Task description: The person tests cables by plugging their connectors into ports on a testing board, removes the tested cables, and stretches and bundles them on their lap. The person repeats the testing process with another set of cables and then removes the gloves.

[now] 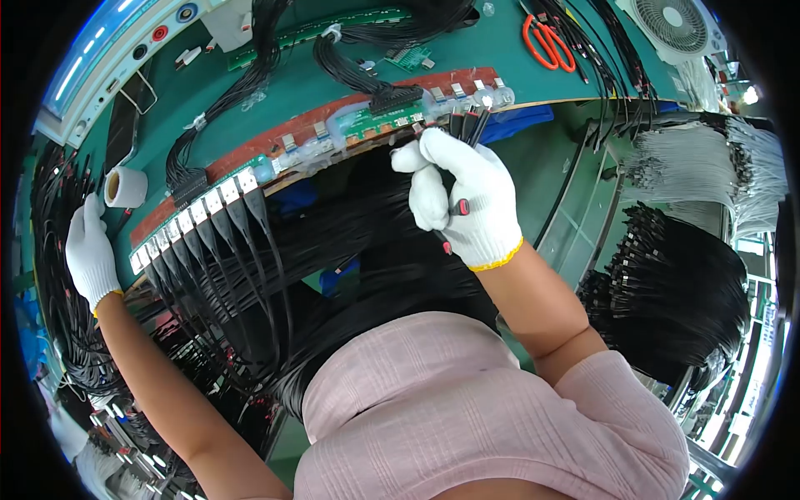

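- Far left of the frame, the gloved left hand (90,254) hangs beside dark cables, fingers slightly bent; can't tell whether it grips anything
- Just beside it, upper left, a white roll (134,188)
- Left of centre, white-topped plugs (213,201) line the long fixture, cables trailing down
- Upper centre, the green board (360,125) sits in the fixture
- Beside it, the gloved right hand (477,187) closes around black cables (470,127): handling cable ends looks like the step, and the next move calls for careful alignment
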Demonstrator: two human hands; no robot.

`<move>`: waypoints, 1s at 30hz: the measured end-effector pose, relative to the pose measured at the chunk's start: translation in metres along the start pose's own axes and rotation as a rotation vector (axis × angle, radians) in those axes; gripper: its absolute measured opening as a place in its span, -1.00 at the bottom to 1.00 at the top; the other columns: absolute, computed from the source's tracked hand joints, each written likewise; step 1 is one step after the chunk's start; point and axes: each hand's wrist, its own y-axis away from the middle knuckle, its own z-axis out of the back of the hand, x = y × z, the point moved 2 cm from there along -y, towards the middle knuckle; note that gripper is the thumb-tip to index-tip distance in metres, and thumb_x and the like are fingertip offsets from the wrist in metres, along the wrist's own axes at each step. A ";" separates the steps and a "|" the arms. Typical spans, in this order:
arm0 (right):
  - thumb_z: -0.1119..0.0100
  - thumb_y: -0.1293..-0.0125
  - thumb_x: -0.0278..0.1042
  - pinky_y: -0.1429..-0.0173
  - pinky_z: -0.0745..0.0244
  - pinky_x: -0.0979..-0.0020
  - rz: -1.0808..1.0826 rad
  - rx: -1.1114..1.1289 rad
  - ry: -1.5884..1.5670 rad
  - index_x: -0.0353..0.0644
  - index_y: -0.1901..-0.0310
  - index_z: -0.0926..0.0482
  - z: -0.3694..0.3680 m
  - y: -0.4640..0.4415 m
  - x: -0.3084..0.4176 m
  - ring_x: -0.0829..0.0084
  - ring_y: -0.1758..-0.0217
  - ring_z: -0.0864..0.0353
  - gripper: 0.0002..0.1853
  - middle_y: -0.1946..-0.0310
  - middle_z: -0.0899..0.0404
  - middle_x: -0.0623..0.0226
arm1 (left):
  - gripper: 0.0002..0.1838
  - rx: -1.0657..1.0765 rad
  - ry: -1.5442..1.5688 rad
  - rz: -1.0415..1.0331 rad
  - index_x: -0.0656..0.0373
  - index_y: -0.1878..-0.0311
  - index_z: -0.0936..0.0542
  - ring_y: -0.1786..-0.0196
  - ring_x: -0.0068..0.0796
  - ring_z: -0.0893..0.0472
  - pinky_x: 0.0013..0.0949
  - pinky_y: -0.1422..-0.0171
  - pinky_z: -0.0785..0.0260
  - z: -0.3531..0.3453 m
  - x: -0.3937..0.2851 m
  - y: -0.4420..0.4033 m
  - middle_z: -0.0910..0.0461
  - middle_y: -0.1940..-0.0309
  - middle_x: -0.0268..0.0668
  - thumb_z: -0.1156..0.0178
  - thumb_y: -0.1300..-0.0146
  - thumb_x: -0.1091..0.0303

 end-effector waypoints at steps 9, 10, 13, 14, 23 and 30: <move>-0.16 -0.25 -0.31 0.67 -0.12 0.51 -0.097 -0.038 0.105 -0.41 0.37 -0.59 -0.006 0.003 0.003 0.56 0.78 -0.25 -0.74 0.78 -0.36 0.34 | -0.51 0.003 -0.019 0.027 0.20 -0.02 -0.63 0.30 -0.53 -0.49 -0.43 0.09 -0.32 0.000 -0.002 0.000 -0.56 0.39 -0.30 -0.05 -0.36 -0.05; -0.16 -0.24 -0.31 0.67 -0.12 0.51 -0.077 -0.038 0.078 -0.41 0.38 -0.59 -0.003 0.002 0.002 0.56 0.78 -0.25 -0.74 0.77 -0.37 0.35 | -0.51 0.008 -0.021 0.029 0.20 -0.02 -0.63 0.30 -0.53 -0.49 -0.43 0.09 -0.32 -0.001 0.001 -0.001 -0.57 0.38 -0.29 -0.05 -0.36 -0.05; -0.17 -0.22 -0.29 0.67 -0.12 0.52 -0.024 -0.049 0.003 -0.40 0.38 -0.59 -0.004 -0.002 0.001 0.56 0.77 -0.25 -0.74 0.76 -0.37 0.36 | -0.51 0.014 -0.034 0.034 0.20 -0.04 -0.63 0.30 -0.53 -0.49 -0.43 0.08 -0.33 0.000 0.006 -0.005 -0.58 0.37 -0.28 -0.05 -0.36 -0.05; -0.17 -0.22 -0.28 0.66 -0.12 0.52 -0.009 -0.070 -0.015 -0.40 0.38 -0.59 -0.008 -0.003 0.001 0.57 0.77 -0.25 -0.73 0.76 -0.37 0.36 | -0.50 0.020 -0.037 0.030 0.20 -0.04 -0.63 0.30 -0.53 -0.49 -0.42 0.08 -0.33 0.000 0.006 -0.005 -0.58 0.36 -0.28 -0.05 -0.36 -0.05; -0.13 -0.26 -0.30 0.69 -0.08 0.50 -0.071 -0.050 -0.004 -0.41 0.37 -0.58 -0.003 -0.001 0.000 0.55 0.78 -0.24 -0.73 0.77 -0.38 0.33 | -0.53 0.000 -0.007 0.012 0.21 -0.01 -0.63 0.31 -0.51 -0.49 -0.41 0.10 -0.33 0.000 0.000 0.000 -0.59 0.36 -0.27 -0.04 -0.37 -0.03; -0.15 -0.29 -0.33 0.62 -0.22 0.50 -0.059 -0.009 -0.011 -0.40 0.27 -0.57 -0.004 -0.001 -0.002 0.52 0.74 -0.33 -0.77 0.58 -0.54 0.24 | -0.53 -0.002 0.014 0.005 0.22 0.01 -0.63 0.30 -0.53 -0.48 -0.43 0.10 -0.31 0.001 -0.002 0.001 -0.58 0.37 -0.30 -0.03 -0.38 -0.02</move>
